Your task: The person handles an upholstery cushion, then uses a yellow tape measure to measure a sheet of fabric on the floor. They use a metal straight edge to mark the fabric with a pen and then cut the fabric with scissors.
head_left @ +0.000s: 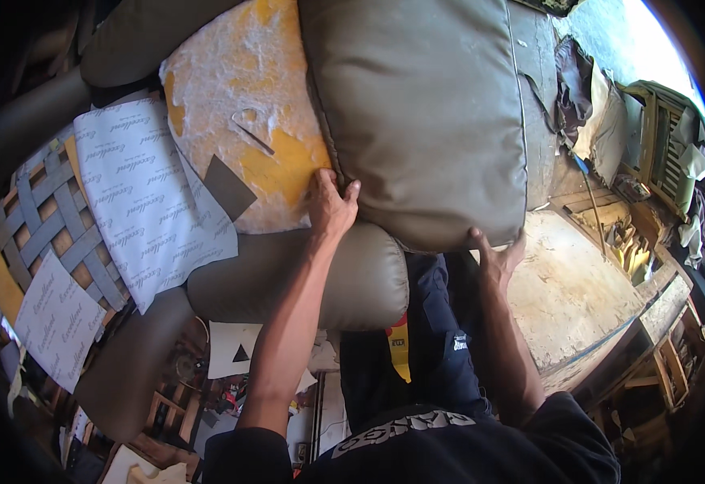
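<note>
A large brown-grey leather-like cushion with piped seams fills the upper middle of the head view. My left hand grips its lower left edge, the thumb lying against the cover. At the lower right corner, my right hand holds the cushion between thumb and fingers, some of them hidden. Left of the cushion lies a yellow foam pad covered with torn white fibre. On that pad rest a dark grey scrap and a thin dark strip. A padded brown armrest runs below my left hand.
Printed white sheets lie over a seat frame with woven grey webbing at left. A worn wooden board is at right, near a stick and wood scraps. Tools and offcuts clutter the floor below.
</note>
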The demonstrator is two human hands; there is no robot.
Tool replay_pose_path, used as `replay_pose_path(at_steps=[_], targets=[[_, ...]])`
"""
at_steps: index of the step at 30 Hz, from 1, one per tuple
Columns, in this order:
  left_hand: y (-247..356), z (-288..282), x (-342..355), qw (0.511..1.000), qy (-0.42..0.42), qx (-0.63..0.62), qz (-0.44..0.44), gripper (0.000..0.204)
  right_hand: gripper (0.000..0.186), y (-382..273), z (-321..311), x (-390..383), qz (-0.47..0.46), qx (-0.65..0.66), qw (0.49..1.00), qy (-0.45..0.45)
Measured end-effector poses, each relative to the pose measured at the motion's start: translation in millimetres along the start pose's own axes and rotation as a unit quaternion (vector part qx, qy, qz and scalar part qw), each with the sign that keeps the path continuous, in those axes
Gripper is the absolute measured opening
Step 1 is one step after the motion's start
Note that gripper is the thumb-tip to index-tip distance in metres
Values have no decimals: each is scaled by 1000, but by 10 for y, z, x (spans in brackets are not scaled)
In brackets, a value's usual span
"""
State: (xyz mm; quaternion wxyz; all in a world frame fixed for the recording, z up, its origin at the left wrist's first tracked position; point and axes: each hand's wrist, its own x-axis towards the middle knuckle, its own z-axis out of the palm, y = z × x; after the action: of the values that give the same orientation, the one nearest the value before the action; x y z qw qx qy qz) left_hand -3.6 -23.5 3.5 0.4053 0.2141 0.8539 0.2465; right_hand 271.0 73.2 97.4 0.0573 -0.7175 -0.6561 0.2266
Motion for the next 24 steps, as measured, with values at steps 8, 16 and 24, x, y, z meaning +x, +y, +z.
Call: replay_pose_path(at_steps=[8,16,24], targets=[[37,-86,77,999,-5,7,-38,51,61,126,430,-486,286,389,849,-217],[-107,38,49,999,23,49,-6,52,64,-17,544,-729,428,521,710,-204],[-93,91,117,1000,13,20,16,55,43,-103,764,-805,444,552,690,-146]])
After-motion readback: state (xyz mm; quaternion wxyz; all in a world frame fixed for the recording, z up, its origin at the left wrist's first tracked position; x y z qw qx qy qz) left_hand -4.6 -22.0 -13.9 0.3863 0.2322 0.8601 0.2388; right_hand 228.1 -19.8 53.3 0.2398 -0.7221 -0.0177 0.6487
